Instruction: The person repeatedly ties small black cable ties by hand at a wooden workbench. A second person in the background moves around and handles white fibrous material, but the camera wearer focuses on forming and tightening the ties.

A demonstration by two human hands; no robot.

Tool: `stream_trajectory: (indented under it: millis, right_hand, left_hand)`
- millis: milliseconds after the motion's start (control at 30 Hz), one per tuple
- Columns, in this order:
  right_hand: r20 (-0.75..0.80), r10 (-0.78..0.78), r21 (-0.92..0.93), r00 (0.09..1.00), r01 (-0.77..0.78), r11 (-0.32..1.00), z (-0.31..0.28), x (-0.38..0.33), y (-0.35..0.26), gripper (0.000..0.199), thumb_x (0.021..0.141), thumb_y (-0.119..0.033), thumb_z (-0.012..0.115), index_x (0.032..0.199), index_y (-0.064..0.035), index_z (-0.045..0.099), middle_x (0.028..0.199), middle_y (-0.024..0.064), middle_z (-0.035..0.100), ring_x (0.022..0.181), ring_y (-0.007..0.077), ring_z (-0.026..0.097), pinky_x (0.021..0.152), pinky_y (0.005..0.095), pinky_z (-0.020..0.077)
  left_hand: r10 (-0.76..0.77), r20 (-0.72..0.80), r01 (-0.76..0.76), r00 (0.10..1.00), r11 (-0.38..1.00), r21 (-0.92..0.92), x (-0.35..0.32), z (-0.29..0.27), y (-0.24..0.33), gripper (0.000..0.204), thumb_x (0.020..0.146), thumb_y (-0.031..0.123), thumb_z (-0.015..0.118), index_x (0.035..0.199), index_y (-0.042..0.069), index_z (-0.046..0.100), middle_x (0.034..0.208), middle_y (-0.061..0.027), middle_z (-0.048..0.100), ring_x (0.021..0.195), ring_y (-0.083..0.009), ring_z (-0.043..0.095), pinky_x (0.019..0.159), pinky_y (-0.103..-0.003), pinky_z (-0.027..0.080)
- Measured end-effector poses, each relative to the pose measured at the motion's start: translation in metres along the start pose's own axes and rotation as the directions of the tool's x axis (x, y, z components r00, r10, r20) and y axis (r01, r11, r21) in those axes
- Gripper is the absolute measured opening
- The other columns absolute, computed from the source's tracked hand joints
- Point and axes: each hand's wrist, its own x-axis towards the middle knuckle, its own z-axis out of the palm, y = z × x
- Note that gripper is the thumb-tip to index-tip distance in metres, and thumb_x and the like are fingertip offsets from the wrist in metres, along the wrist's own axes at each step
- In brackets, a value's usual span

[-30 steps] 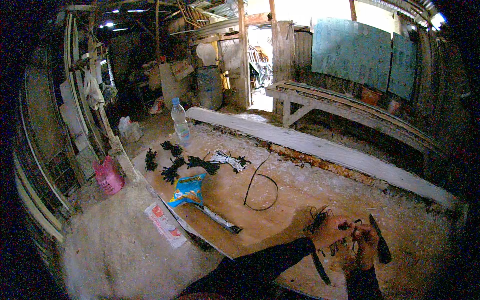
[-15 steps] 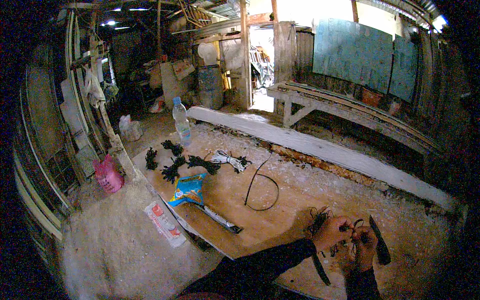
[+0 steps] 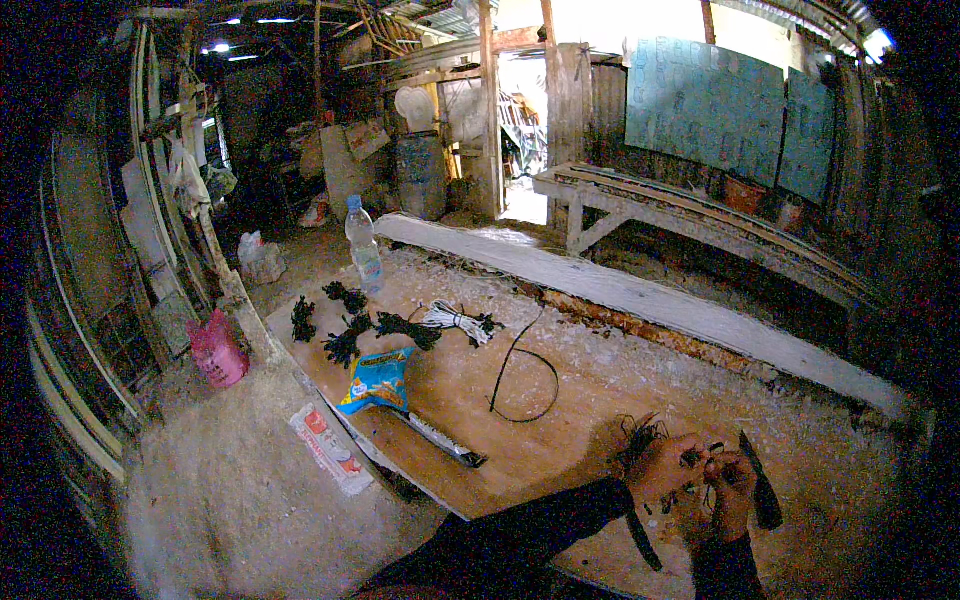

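Your left hand [image 3: 665, 463] and right hand [image 3: 733, 480] sit close together at the lower right of the frame, both pinched narrow on a small dark piece of cord [image 3: 695, 458] held between the fingertips (too small to tell its exact shape). Just behind the left hand a tuft of dark strands [image 3: 637, 437] lies on the wooden surface [image 3: 470, 395]. A dark flat blade [image 3: 762, 483] lies just right of your right hand, and another dark tool [image 3: 642, 535] lies below the left wrist. Toward the middle of the frame a black wire loop [image 3: 520, 375] curls on the surface, well apart from your hands. Farther left lie a blue snack bag [image 3: 378, 380], black cord bundles [image 3: 345, 335] and a clear plastic bottle [image 3: 363, 243].
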Motion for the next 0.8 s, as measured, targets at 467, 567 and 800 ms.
stream_trajectory:
  millis: [467,567,800]
  right_hand:
    - [0.112,0.081,0.105,0.99,-0.093,0.99,0.003,0.004,-0.007,0.017,0.072,-0.005,0.064,0.077,-0.0094,0.049,0.075,-0.0015,0.05,0.068,0.0091,0.048,0.06,0.0221,0.0404]
    - [0.06,0.147,0.144,0.987,-0.154,0.978,0.002,0.004,-0.005,0.017,0.072,-0.004,0.063,0.077,-0.0095,0.048,0.075,-0.0016,0.05,0.068,0.0096,0.049,0.06,0.0223,0.0412]
    - [0.045,0.192,0.155,0.98,-0.197,0.968,0.003,0.001,-0.007,0.015,0.072,-0.003,0.063,0.076,-0.0083,0.05,0.073,0.0004,0.053,0.066,0.0108,0.051,0.06,0.0229,0.0422]
  left_hand:
    - [-0.089,0.009,0.089,0.996,0.996,-0.028,0.001,0.002,-0.002,0.019,0.072,0.016,0.065,0.081,0.003,0.056,0.071,-0.0034,0.057,0.066,-0.0096,0.052,0.06,-0.026,0.043]
    - [-0.138,0.034,0.137,0.99,0.99,0.014,0.0,-0.002,0.002,0.019,0.072,0.016,0.065,0.081,0.003,0.056,0.071,-0.0042,0.057,0.065,-0.0107,0.052,0.06,-0.026,0.043]
    - [-0.077,0.0,0.077,0.997,0.997,-0.031,0.001,0.002,-0.003,0.019,0.073,0.017,0.064,0.083,0.003,0.056,0.072,-0.0047,0.057,0.065,-0.0109,0.053,0.061,-0.026,0.044]
